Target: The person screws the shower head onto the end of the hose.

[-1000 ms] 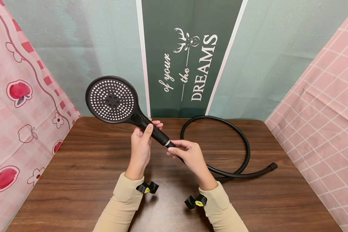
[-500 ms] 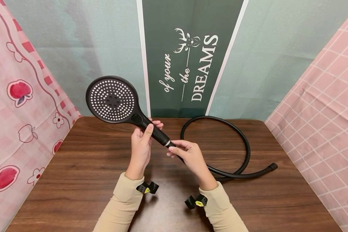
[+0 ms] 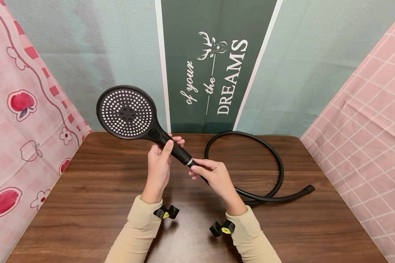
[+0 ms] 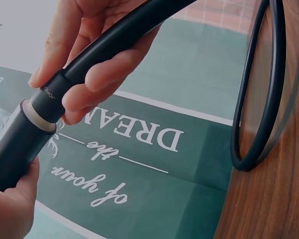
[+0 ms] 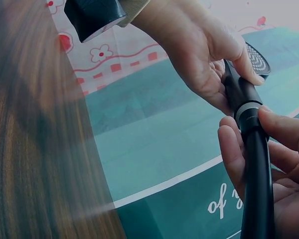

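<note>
In the head view, a black shower head (image 3: 126, 112) is held up over the table, its round face with pale nozzles tilted toward the camera. My left hand (image 3: 158, 166) grips its handle, thumb on the front. At the handle's lower end, my right hand (image 3: 217, 177) pinches the hose nut (image 4: 49, 94) between thumb and fingers. A pale ring (image 4: 37, 117) shows between nut and handle in the left wrist view. The black hose (image 3: 281, 168) runs from my right hand into a loop on the table. From the right wrist view, nut and handle (image 5: 241, 92) stand in line.
The hose's free end (image 3: 309, 189) lies on the right of the wooden table (image 3: 85, 215). Behind the table hangs a green cloth (image 3: 197, 120) with white lettering. Pink cloths flank it, a fruit-patterned one (image 3: 46, 120) left and a checked one (image 3: 365, 120) right.
The shower head and my left hand have shifted very slightly to the left. Both hands keep the same hold, and the hose loop lies as before.
</note>
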A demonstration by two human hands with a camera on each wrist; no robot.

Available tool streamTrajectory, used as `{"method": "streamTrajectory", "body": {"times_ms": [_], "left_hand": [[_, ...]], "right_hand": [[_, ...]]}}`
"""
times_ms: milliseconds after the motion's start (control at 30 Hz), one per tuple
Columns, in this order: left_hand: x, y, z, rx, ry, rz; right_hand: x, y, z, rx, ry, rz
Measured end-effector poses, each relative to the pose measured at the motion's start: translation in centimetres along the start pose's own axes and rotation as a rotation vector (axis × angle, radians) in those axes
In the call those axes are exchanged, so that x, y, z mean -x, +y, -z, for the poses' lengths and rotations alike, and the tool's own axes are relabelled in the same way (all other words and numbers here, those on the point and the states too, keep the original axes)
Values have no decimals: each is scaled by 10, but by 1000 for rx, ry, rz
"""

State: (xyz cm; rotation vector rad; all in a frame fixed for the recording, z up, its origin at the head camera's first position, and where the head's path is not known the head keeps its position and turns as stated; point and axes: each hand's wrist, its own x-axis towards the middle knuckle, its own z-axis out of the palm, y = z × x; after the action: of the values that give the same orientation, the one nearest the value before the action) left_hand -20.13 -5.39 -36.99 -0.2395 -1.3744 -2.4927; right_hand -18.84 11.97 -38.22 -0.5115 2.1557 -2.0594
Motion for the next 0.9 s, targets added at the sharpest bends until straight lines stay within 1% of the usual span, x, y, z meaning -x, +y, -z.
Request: {"method": "streamTrajectory", "body": {"times_ms": [100,300,400,667,900], "left_hand": [[0,1,0,2,3,5],[-1,0,1,4,2,10],[-1,1,1,-1,-1,7],[0,1,0,-9,2,1],[0,0,-1,-4,8,0]], "right_hand": [[0,0,0,-2,16,5],[0,-2,-1,-83,47,-6],[0,-2,-2,-102,63,-3],[1,-1,-1,-55,81,4],[2,-1,-1,-35,90,18]]}}
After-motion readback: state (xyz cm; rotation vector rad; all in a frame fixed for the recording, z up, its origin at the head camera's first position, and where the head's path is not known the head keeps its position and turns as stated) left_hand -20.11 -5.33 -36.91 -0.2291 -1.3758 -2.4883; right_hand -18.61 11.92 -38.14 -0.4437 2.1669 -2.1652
